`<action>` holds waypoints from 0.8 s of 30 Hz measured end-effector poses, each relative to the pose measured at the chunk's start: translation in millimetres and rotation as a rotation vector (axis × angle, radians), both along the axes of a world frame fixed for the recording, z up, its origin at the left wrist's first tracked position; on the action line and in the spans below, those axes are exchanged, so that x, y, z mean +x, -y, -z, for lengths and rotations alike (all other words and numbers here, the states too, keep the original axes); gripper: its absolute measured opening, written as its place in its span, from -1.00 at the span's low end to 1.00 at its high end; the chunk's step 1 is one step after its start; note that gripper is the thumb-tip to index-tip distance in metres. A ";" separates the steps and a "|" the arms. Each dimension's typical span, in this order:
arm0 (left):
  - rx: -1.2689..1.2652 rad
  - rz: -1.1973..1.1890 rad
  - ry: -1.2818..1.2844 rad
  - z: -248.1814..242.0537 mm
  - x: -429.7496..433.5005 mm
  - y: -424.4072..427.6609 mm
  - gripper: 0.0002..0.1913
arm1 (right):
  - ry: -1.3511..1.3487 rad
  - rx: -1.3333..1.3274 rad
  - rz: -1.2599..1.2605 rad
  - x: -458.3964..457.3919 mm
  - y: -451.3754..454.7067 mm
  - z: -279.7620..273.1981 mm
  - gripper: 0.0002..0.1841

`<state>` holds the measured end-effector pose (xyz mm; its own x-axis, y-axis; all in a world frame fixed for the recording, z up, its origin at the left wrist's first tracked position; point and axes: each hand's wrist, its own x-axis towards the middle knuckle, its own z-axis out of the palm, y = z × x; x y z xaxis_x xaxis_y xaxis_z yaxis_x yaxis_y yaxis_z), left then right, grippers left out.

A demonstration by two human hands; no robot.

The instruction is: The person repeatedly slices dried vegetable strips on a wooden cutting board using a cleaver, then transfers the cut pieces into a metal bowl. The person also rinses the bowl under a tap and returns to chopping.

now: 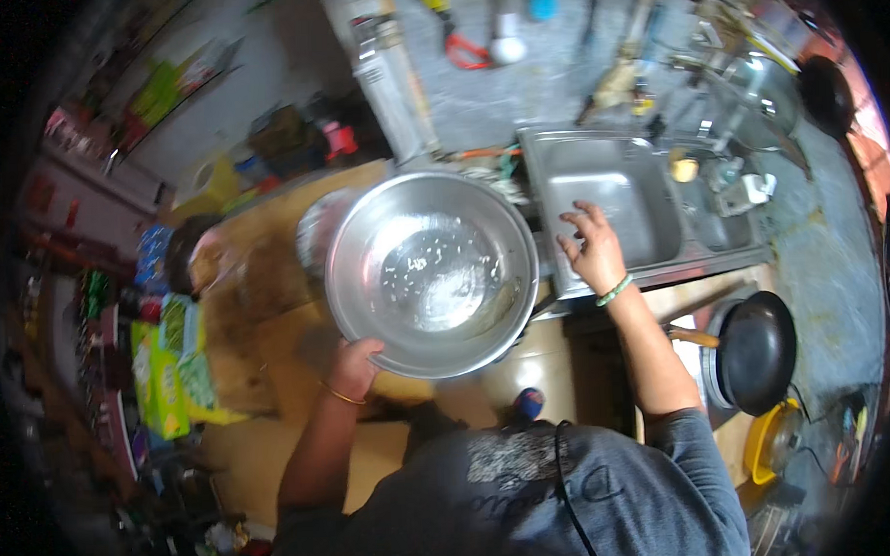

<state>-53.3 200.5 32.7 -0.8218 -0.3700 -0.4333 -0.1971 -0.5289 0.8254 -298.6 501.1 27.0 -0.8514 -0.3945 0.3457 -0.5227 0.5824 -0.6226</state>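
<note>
A large stainless steel basin point(437, 271) is held up by its near left rim in my left hand point(356, 366). Small white bits and wet shine lie on its inside. To the right of the basin, my right hand point(591, 247) hangs over the near left edge of a steel double-bowl sink point(626, 213), fingers apart and nothing in them. A beaded green bracelet circles my right wrist. Partly hidden behind the basin's left side is a round item, blurred, on the wooden table.
The wooden table point(256, 343) bears bags and packets at its left. A black wok point(758, 351) with a wooden handle stands right of me. In the small sink bowl sits a yellow sponge-like thing point(684, 168). Utensils and a glass lid point(766, 105) crowd the far right counter.
</note>
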 end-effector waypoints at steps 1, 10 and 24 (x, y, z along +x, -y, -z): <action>0.035 0.115 0.029 3.5 -29.4 -13.5 -0.63 | 0.070 0.013 0.050 -14.5 -28.4 6.8 -0.67; -0.070 0.680 0.387 64.2 -250.4 -116.0 -0.63 | -0.194 0.013 0.393 -183.6 -113.7 23.2 -0.47; 0.327 0.593 0.494 173.5 -360.9 -236.0 -0.68 | 0.008 -0.487 0.285 -377.1 -111.4 27.5 -0.59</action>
<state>-414.2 436.6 -140.7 -0.5284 0.2705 -0.8048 -0.8165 -0.4215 0.3944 -675.8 612.4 -0.6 -0.9042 0.0546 0.4236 -0.3812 0.3443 -0.8580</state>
